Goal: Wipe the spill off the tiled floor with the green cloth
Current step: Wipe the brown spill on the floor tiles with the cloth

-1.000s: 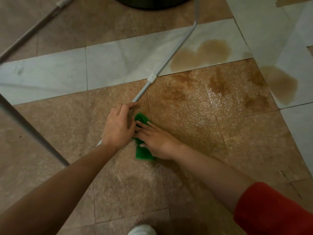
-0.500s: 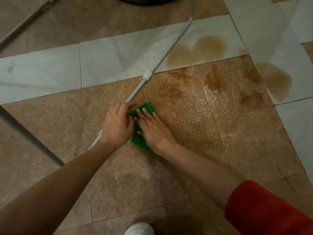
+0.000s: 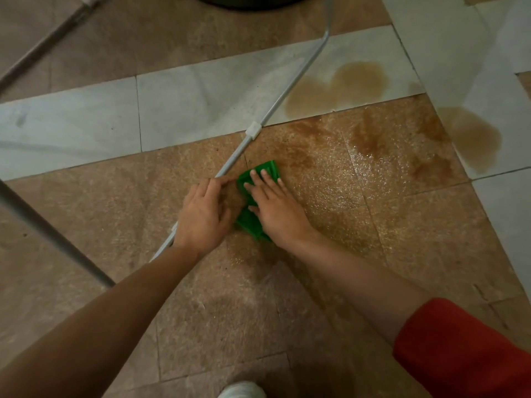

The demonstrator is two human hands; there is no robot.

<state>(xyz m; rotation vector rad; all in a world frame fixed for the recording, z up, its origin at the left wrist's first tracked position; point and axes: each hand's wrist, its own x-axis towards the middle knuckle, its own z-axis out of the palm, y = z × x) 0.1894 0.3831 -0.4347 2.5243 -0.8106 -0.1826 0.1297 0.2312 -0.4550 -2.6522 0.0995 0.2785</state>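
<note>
A folded green cloth (image 3: 249, 218) lies on the brown tiled floor (image 3: 431, 231). My right hand (image 3: 275, 208) presses flat on it with straight fingers spread. Just left of the cloth, my left hand (image 3: 205, 215) rests on the floor, fingers extended, over a thin grey pipe. A brown spill (image 3: 370, 139) spreads over the tiles ahead and to the right of the cloth, with wet shiny patches and puddles on the pale tiles (image 3: 339, 87). The cloth's far edge touches the spill's near edge.
A grey conduit pipe (image 3: 275, 107) runs diagonally across the floor, with a white clip (image 3: 254, 130). A thicker metal pole (image 3: 43, 228) crosses at left. A dark round base (image 3: 247, 1) sits at the top edge. My white shoe (image 3: 241, 390) shows at the bottom.
My right hand has pushed the green cloth forward and right, toward the spill. My left hand stayed beside it on the pipe.
</note>
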